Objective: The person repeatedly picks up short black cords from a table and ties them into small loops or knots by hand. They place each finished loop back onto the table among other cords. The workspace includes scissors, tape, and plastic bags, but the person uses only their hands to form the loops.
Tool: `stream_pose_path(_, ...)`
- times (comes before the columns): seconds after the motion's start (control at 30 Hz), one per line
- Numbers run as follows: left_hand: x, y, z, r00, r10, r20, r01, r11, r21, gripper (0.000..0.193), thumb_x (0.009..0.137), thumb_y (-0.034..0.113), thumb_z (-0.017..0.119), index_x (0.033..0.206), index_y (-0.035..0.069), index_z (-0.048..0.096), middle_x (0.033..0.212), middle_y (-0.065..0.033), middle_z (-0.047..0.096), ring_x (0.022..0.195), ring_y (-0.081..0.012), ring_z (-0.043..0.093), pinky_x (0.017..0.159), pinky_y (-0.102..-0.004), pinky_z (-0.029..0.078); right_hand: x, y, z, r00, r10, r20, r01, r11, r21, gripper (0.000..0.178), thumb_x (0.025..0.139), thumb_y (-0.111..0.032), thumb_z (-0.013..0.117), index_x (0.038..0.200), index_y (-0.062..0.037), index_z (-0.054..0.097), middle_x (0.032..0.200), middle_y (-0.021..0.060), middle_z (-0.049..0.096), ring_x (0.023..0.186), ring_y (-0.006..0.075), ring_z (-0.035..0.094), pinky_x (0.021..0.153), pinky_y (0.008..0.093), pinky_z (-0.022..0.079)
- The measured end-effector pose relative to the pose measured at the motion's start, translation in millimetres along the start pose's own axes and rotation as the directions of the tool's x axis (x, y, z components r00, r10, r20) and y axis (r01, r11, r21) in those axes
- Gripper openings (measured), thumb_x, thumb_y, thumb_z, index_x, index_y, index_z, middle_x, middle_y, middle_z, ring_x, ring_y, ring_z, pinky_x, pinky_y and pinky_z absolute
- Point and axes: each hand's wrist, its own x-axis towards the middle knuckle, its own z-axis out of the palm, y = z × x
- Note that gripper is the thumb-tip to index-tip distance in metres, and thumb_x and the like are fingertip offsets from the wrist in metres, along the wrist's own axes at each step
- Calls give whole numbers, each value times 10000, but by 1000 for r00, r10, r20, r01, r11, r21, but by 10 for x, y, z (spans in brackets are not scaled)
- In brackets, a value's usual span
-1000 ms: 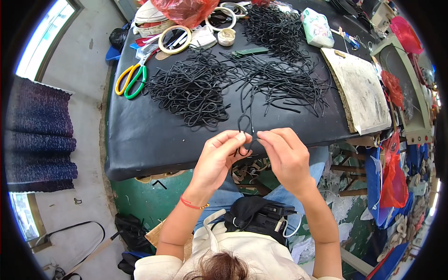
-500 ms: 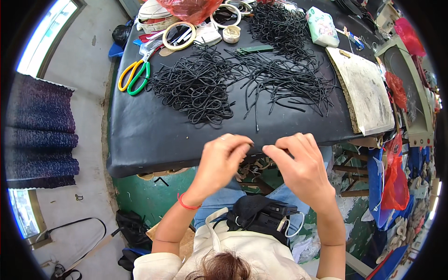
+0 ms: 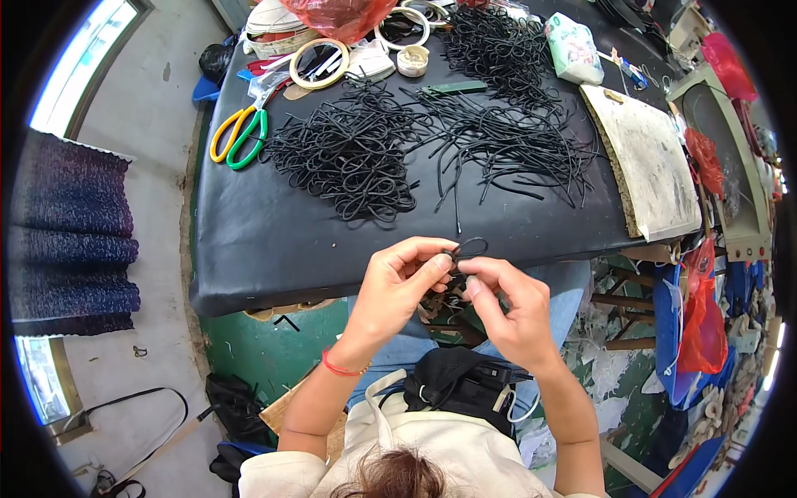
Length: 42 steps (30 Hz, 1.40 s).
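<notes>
A thin black cord (image 3: 474, 243) rises in a small loop from between my fingertips, just over the table's front edge. My left hand (image 3: 407, 280) pinches it between thumb and fingers. Close on its right, my right hand (image 3: 510, 307) has thumb and forefinger pressed together at the cord's lower part; the exact hold there is partly hidden. Beyond my hands lie a heap of looped black cords (image 3: 344, 153) at left and a spread of straighter black cord lengths (image 3: 515, 149) at right.
Scissors with yellow and green handles (image 3: 241, 137) lie at the table's left. Rolls of tape (image 3: 319, 64), a green strip (image 3: 455, 86) and another cord pile (image 3: 502, 54) are farther back. A worn pale board (image 3: 647, 166) stands at right. The black table (image 3: 274, 257) ends before my lap.
My hands have come together, the right one moving left and down. A loop of cord now shows above the fingertips, where before the hands were apart.
</notes>
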Motion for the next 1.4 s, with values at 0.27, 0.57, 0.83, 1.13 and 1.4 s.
stream_pose_path(0.27, -48, -6, 128, 993, 44, -111, -64, 980, -186, 163, 849, 50, 592, 997, -17, 601, 861, -69, 634, 755, -88, 587, 695, -226, 493, 5, 97, 11, 981, 154, 117, -193, 834, 516, 174, 860, -57, 588, 1023, 4, 600, 856, 56, 647, 764, 80, 594, 648, 199, 474)
stream_pose_path(0.57, -74, -104, 353, 930, 215, -299, -246, 967, -71, 166, 823, 7, 615, 983, -29, 593, 879, -77, 630, 779, -96, 596, 712, -224, 501, 86, 21, 35, 962, 274, -16, -231, 841, 489, 117, 804, -76, 664, 833, 3, 584, 761, 42, 627, 682, 50, 570, 619, 181, 461)
stream_pose_path(0.83, -88, -78, 274, 969, 182, -169, -174, 983, 66, 180, 812, 24, 624, 978, -36, 590, 870, -77, 642, 789, -98, 605, 704, -227, 497, 109, 132, 124, 948, 192, -254, -83, 920, 384, 194, 786, -143, 699, 856, 1, 589, 779, 33, 591, 614, 54, 499, 558, 179, 415)
stream_pose_path(1.13, -105, 47, 200, 994, 102, -31, -88, 949, 303, 295, 775, -26, 623, 1025, 6, 469, 897, -71, 614, 856, -83, 582, 741, -215, 474, 155, 159, 34, 974, 222, -51, -177, 878, 445, 143, 856, -145, 614, 876, -4, 606, 780, -7, 574, 656, 36, 483, 602, 193, 409)
stream_pose_path(1.4, -134, 68, 215, 994, -101, 48, 98, 993, 59, 230, 819, 100, 653, 1004, -14, 579, 823, -53, 639, 731, -40, 562, 636, -185, 458, 168, 150, 55, 961, 253, -108, -169, 852, 495, 180, 890, -185, 581, 833, -16, 557, 726, -36, 545, 651, 4, 456, 583, 168, 381)
